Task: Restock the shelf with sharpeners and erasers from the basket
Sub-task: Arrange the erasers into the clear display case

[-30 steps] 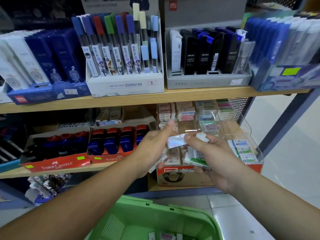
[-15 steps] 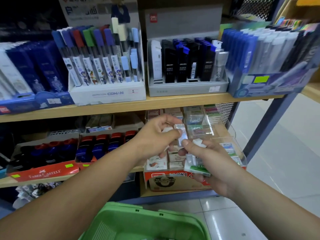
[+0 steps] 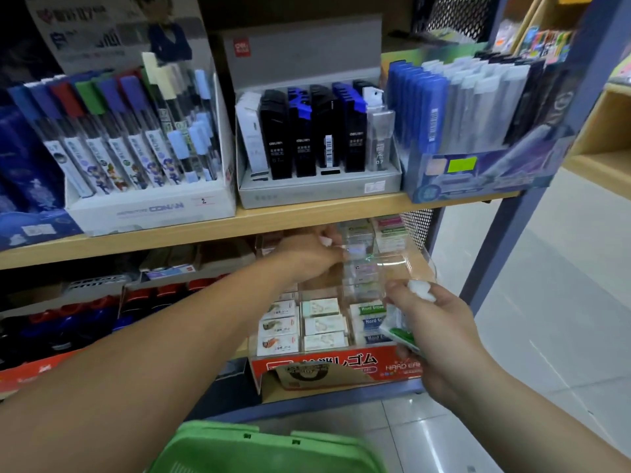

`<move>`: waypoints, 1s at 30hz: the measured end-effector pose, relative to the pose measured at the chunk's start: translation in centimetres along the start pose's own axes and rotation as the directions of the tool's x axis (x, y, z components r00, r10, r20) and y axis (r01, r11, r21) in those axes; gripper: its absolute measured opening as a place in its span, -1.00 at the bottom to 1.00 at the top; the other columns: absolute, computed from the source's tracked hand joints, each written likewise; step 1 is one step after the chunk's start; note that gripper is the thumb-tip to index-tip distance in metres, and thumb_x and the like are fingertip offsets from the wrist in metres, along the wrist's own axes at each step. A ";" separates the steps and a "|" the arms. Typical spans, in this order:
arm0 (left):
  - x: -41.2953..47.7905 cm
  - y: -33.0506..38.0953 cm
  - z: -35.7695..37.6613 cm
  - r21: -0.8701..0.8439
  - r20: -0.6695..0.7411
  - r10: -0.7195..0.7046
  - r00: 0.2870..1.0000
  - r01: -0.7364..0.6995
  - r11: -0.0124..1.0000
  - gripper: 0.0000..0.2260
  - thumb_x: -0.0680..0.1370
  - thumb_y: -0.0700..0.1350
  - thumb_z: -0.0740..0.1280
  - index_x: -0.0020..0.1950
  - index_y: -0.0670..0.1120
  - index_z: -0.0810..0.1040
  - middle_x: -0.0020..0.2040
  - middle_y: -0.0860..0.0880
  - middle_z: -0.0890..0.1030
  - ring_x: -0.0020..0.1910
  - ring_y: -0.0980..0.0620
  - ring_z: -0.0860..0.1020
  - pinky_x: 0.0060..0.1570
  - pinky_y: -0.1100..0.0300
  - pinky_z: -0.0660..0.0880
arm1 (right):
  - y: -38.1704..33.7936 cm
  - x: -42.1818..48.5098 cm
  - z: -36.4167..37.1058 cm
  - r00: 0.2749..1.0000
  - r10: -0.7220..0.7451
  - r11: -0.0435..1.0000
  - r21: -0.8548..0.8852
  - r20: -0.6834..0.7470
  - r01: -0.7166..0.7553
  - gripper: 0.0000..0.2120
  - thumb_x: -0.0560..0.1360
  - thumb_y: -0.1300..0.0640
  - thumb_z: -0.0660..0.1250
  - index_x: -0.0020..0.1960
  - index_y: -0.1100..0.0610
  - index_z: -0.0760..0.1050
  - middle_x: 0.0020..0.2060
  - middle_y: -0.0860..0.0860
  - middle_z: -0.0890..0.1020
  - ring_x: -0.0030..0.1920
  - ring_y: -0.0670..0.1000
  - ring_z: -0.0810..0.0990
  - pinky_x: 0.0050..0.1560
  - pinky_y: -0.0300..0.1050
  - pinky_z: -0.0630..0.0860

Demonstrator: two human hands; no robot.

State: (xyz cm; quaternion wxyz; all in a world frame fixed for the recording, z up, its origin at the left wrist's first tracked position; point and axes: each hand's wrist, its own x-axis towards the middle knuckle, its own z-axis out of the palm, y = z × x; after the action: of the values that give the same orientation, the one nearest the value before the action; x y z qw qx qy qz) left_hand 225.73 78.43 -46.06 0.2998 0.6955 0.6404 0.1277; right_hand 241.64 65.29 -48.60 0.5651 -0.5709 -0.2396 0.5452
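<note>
— Why is the left hand [image 3: 312, 259] so far in under the upper wooden shelf board [image 3: 239, 221]?

— It reaches into a back compartment of the clear acrylic tiered eraser rack [image 3: 404, 273], which stands on the lower wooden shelf [image 3: 324, 394]. The back rows sit higher, so the hand has to come in above the front rows of white paper-sleeved erasers [image 3: 324, 324]. Its fingers are bent at a small pale glossy eraser [image 3: 355, 250]. With the blur, I cannot tell whether they pinch it or only touch it.

— And the right hand [image 3: 435, 324]?

— It grips a small stack of white erasers in green-printed wrappers [image 3: 399, 331], just beside the rack's right front corner. I judge it serves as a ready supply, so that the left hand can take one piece at a time without going down to the basket.

— Where is that?

— The green plastic basket [image 3: 259, 445] sits low, beneath both forearms and near the shelf. Its contents are out of view.

— Any sharpeners?

— Some dark blue and red items [image 3: 78, 324] in a red cardboard tray [image 3: 34, 373], well to the left, may be sharpeners, but they are too dim to be sure. Neither hand is near them.

— What needs care?

— The compartments look narrow, so I judge each eraser should go in flat and with its own kind.
</note>
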 end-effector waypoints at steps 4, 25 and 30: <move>2.4 -0.1 1.5 0.055 -0.046 0.137 0.989 -0.135 0.989 -0.94 0.59 0.11 0.38 0.02 0.18 0.53 0.16 0.13 0.59 0.06 0.08 0.55 -0.08 0.22 0.46 | -0.3 -0.3 -0.8 1.000 0.009 1.000 -0.030 -0.004 -0.009 -0.90 0.57 0.10 0.48 0.08 0.05 0.64 -0.12 0.15 0.77 -0.08 0.35 0.75 0.15 0.53 0.52; 2.1 -2.1 2.6 0.341 0.006 0.423 0.906 -0.400 0.851 -0.60 0.69 0.10 0.25 0.54 0.19 0.42 0.53 0.08 0.43 0.43 -0.01 0.45 0.36 0.14 0.42 | -0.2 -1.0 0.6 0.997 0.060 0.998 -0.003 0.047 -0.060 -0.85 0.58 0.13 0.45 0.15 0.05 0.64 -0.11 0.12 0.78 -0.33 0.15 0.73 -0.51 -0.19 0.44; 1.6 -2.4 2.9 0.404 -0.018 0.476 0.880 -0.429 0.808 -0.69 0.69 0.09 0.22 0.41 0.11 0.53 0.31 0.03 0.62 0.22 -0.06 0.57 0.11 0.02 0.57 | -0.2 -0.9 0.4 0.998 0.049 0.999 -0.008 0.043 -0.049 -0.84 0.57 0.13 0.46 0.15 0.06 0.65 -0.10 0.14 0.78 -0.16 0.26 0.76 -0.40 -0.15 0.43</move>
State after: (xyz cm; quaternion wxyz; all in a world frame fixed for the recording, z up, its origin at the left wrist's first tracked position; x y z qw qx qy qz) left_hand 225.66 79.25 -50.08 0.0786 0.8644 0.4850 0.1068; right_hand 241.07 64.72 -48.05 0.5443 -0.5666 -0.2396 0.5704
